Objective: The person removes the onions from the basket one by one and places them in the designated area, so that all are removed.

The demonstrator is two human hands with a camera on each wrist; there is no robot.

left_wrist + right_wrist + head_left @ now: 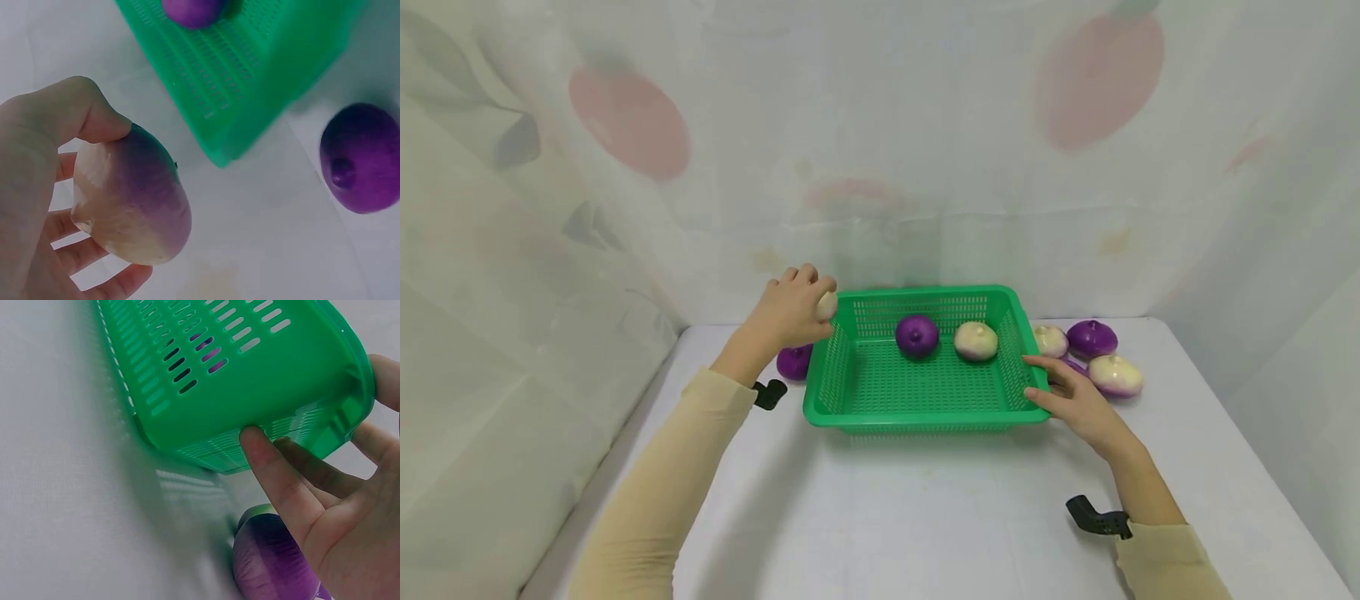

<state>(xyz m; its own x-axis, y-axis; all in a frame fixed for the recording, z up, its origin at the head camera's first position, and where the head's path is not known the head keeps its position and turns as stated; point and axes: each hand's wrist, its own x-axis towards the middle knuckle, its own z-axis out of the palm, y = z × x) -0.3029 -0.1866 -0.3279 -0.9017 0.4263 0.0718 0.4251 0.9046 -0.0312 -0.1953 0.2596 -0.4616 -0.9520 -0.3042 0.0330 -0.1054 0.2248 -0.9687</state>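
Observation:
My left hand (792, 310) grips a white and purple turnip (140, 200) above the left end of the green basket (925, 418). In the left wrist view the thumb lies on its purple side and the fingers curl behind it. Fingers of my right hand (1078, 410) hold the basket's right rim near the front corner; the thumb and fingertips touch the wall in the right wrist view. Inside the basket sit a purple turnip (917, 336) and, to its right, a mostly white turnip (976, 342).
A purple turnip (793, 363) lies on the table left of the basket. Several more turnips cluster right of it, among them a purple one (1092, 338) and a white one (1116, 375), partly behind my right hand. A patterned cloth (880, 150) hangs behind the white table (910, 517).

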